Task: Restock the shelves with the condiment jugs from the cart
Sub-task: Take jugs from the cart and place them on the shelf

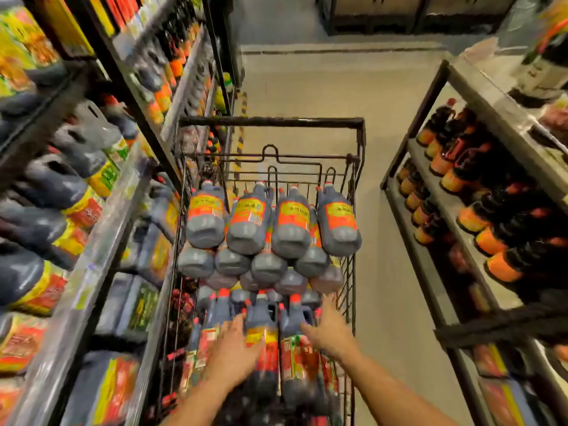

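Observation:
A black wire cart [272, 122] stands in the aisle, piled with several dark condiment jugs [252, 222] with red caps and red-yellow labels. More jugs lie in the near end of the cart. My left hand [235, 342] rests with straight fingers on a near jug [261, 321]. My right hand [327, 324] reaches over the neighbouring jug [295, 318], fingers spread and straight. Neither hand grips anything. The left shelves [101, 241] hold rows of the same dark jugs.
Shelving on the left stands close against the cart. On the right, another shelf unit [461, 210] carries smaller dark bottles with orange labels. A strip of bare concrete floor [390, 272] runs between the cart and the right shelves. The view is blurred.

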Action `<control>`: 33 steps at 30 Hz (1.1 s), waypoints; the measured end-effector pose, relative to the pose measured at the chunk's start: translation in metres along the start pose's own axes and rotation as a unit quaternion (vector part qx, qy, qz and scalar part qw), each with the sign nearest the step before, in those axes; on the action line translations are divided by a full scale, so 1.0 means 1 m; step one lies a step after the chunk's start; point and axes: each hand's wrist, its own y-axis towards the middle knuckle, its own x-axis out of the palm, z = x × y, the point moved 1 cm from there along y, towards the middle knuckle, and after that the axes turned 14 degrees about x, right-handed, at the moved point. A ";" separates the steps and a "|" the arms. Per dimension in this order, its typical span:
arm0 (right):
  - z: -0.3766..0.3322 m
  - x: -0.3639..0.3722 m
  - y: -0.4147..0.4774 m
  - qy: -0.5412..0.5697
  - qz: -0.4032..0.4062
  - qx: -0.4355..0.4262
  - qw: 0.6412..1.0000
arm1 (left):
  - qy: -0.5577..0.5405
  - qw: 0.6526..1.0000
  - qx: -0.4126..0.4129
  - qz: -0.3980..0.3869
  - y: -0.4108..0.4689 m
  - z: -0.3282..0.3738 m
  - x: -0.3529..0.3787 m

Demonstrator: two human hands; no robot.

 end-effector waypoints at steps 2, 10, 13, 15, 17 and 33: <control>0.004 0.019 0.016 -0.037 -0.026 0.017 0.999 | -0.024 0.999 -0.031 -0.019 0.013 -0.006 0.014; 0.022 0.060 0.036 -0.153 -0.068 0.170 0.971 | 0.095 0.989 -0.054 -0.102 0.048 -0.011 0.048; 0.023 0.063 0.042 -0.157 -0.095 0.194 0.964 | 0.108 0.985 -0.067 -0.118 0.052 -0.009 0.052; 0.025 0.064 0.045 -0.158 -0.099 0.184 0.965 | 0.102 0.984 -0.077 -0.124 0.056 -0.009 0.053; 0.025 0.064 0.046 -0.142 -0.107 0.177 0.968 | 0.096 0.984 -0.098 -0.116 0.056 -0.004 0.051; 0.029 0.030 0.009 -0.021 -0.056 0.028 0.998 | -0.015 0.997 0.003 0.076 0.007 -0.002 0.050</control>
